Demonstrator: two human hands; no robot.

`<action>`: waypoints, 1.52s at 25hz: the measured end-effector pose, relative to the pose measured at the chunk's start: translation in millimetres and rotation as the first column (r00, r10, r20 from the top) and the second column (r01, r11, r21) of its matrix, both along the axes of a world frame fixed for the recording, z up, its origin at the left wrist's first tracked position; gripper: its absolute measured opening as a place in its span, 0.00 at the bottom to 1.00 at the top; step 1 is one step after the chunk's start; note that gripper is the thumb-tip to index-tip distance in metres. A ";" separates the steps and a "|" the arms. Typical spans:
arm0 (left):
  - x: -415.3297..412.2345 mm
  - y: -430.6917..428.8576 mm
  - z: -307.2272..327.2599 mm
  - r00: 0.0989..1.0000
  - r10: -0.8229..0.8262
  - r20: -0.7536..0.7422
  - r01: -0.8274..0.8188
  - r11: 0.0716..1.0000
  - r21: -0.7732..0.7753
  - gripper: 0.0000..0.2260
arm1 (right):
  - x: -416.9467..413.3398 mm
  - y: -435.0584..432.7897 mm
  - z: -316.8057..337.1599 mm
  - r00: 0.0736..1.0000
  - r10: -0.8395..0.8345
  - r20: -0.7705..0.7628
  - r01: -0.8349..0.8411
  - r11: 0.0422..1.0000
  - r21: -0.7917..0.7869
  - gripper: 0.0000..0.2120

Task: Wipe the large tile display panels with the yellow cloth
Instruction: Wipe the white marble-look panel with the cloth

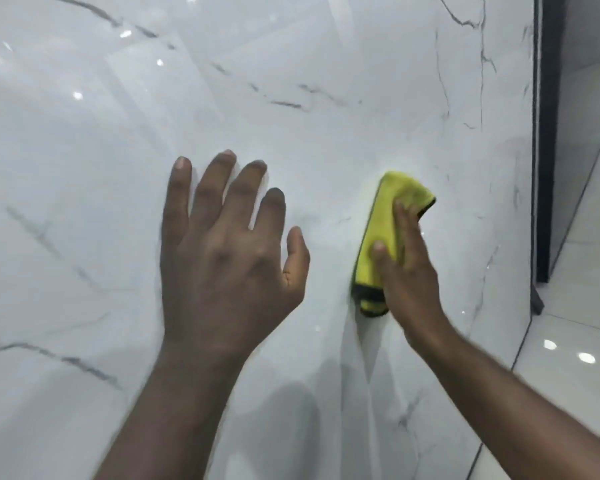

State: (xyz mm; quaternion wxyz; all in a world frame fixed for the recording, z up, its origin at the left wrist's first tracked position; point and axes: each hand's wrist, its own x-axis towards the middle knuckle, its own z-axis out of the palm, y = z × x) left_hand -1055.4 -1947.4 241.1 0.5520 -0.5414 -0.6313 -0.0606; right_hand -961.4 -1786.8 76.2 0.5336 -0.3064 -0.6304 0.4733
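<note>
White marble-look tile, glossy and veined with thin grey lines, fills almost the whole view: the tile display panel (291, 81) stands upright in front of the person. Small bright light reflections dot its upper left part.

Against the panel, right of centre, lies the yellow cloth (378, 220), folded into a long pad with a dark trim along its edges. It stands nearly on end, tilted slightly to the right. The right hand (409, 271) holds it to the tile. The thumb lies across the middle of the pad and the fingers close over its right side, where the cloth's upper corner folds round them. The hand covers the cloth's lower right part.

The left hand (229, 251) is raised just left of the cloth, apart from it, with its back to the camera. Its fingers are straight and spread and hold nothing. Motion blur makes it hard to tell whether the palm touches the tile. Both forearms reach up from the bottom edge and cast soft shadows on the lower panel.

At the panel's right edge runs a dark upright frame (546, 133), with a grey surface beyond it. Below that lies a floor (568, 306) of pale glossy tiles, split by thin dark joints and showing two bright light spots.
</note>
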 end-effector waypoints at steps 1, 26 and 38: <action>0.6 15.4 0.7 1.000 0.008 -0.004 -0.007 1.000 0.023 0.17 | -1.4 25.3 21.1 0.999 -0.034 -0.034 0.032 0.998 -0.061 0.27; 41.7 200.6 -21.7 0.980 0.127 0.153 -0.157 0.966 0.205 0.21 | 21.5 285.5 56.2 0.996 -0.087 -0.002 0.086 0.980 0.179 0.32; 68.2 380.4 -22.9 0.985 0.151 0.080 -0.153 0.988 0.010 0.27 | 45.9 453.2 54.3 0.998 -0.069 -0.007 0.064 0.889 0.453 0.30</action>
